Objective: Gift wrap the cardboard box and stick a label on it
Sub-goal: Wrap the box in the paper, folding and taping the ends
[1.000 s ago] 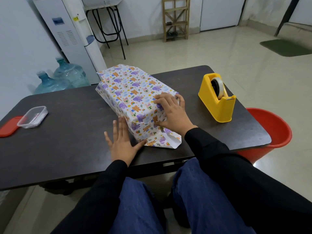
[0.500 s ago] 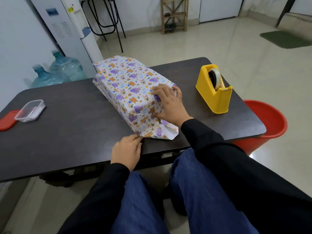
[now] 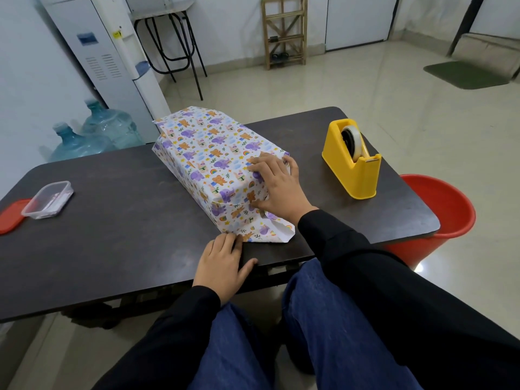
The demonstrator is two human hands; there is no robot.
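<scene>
Dark table (image 3: 126, 235) | wrapped box (image 3: 213, 153) | yellow tape dispenser (image 3: 355, 171) | tiled floor (image 3: 365, 88)

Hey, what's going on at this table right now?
A person is gift wrapping a box on a dark table. Their right hand presses flat on the near end of the box covered in animal-print wrapping paper, while the left hand touches the loose paper flap lying on the table. That end is not folded shut yet. A yellow plastic tape dispenser stands untouched to the right.
</scene>
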